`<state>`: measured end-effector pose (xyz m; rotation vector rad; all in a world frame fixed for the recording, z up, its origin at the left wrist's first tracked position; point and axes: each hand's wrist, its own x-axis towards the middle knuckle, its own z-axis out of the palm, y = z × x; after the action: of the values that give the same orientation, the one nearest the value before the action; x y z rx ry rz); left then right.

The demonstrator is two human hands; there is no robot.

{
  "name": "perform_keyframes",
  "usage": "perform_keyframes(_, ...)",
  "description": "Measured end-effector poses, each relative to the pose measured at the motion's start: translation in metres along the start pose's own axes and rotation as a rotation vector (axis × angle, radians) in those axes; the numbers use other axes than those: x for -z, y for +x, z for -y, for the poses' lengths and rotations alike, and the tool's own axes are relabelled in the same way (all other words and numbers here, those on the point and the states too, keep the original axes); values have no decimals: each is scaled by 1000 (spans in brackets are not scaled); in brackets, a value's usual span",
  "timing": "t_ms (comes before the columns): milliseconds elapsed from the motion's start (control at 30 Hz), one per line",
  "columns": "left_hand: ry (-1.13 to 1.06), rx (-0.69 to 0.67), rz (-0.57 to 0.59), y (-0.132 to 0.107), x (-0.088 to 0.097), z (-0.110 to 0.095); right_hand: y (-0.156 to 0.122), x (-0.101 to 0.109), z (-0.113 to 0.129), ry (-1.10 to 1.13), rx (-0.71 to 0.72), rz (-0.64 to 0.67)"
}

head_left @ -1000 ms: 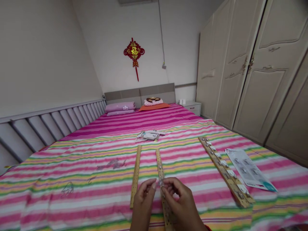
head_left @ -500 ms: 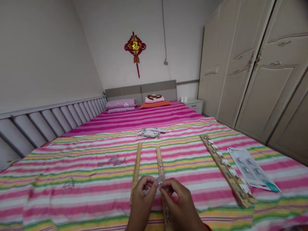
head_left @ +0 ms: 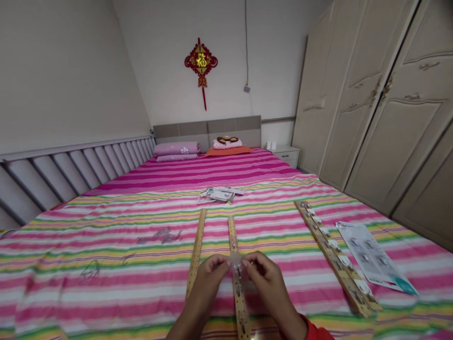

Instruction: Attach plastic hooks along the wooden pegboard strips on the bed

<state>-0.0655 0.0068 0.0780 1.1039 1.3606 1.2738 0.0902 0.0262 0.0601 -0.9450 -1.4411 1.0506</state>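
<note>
My left hand [head_left: 208, 275] and my right hand [head_left: 266, 278] meet at the bottom centre, fingers pinched together on a small clear plastic piece [head_left: 236, 264]. They hover just above the middle wooden strip [head_left: 234, 255], a long perforated slat lying on the striped bedspread [head_left: 106, 245]. A second bare wooden strip [head_left: 196, 255] lies just left of my left hand. Off to the right lies a third strip [head_left: 336, 257] with several small clear pieces fixed along it.
A printed plastic sheet [head_left: 375, 257] lies right of the loaded strip. A small pile of packets [head_left: 219, 194] sits further up the bed. Pillows [head_left: 177, 150] rest at the headboard. Wardrobe doors [head_left: 375, 108] line the right side; a padded rail [head_left: 71, 170] runs along the left.
My hands stayed together on the small clear piece, shifting only slightly over the middle strip. The camera view tilted up and drifted a little.
</note>
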Motion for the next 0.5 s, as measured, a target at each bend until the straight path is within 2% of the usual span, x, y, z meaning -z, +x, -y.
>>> perform_keyframes(133,2,14,-11,9,-4,4,6,-2,-12,61,-69,17)
perform_keyframes(267,-42,2,1,24,-7,6,20,-3,-21,99,-71,25)
perform_keyframes(500,-102,41,-59,78,-11,16,73,-6,-47,161,-140,13)
